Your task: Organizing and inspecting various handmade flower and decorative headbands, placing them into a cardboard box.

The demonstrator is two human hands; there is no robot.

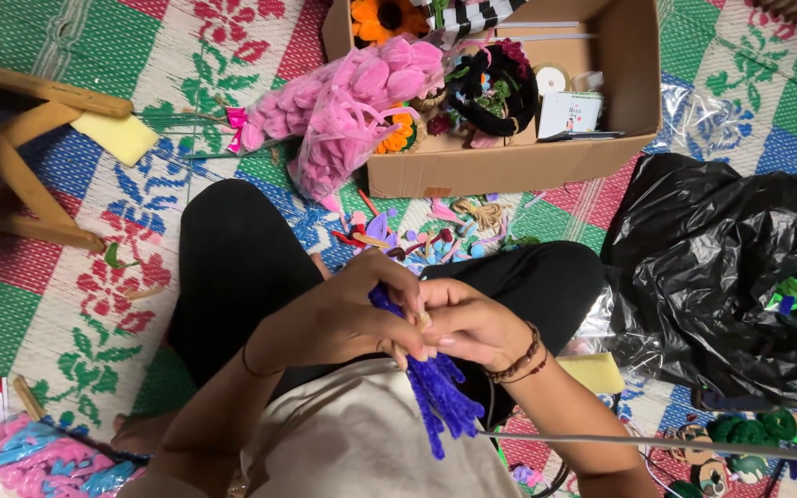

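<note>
Far left, near edge: heap of pink and blue chenille pieces [25,458] on the woven mat [66,304], untouched. Wooden stool leg [20,175] at far left, yellow sponge [120,136] just beside it.

Centre left: left hand [348,314] curled nearly closed, fingers wrapped round the upper end of the purple chenille bundle [440,392]. Thin bracelet at the wrist.

Centre: bundle held over the lap, upper end pinched between both hands, lower ends hanging free toward the body and fanned into several loose strands. Small pale tip of a stick showing between the fingertips; what it belongs to cannot be told.

Centre right: right hand [472,327] also mostly closed, thumb and forefinger pressing the same upper end, touching the left hand. Beaded bracelet [518,361] at the wrist.

Judgement on progress: strands gathered and gripped at one end, so binding or twisting under way; lower ends unshaped, so piece looks early to middle stage, not finished.

Far centre: scraps of coloured chenille [435,235] on the mat beyond the knees. Behind them, clear bag of pink chenille shapes [348,106] leaning out of a cardboard box [509,166] holding made flowers.

Right: black plastic bag [721,277], green pieces at its far-right edge.
</note>
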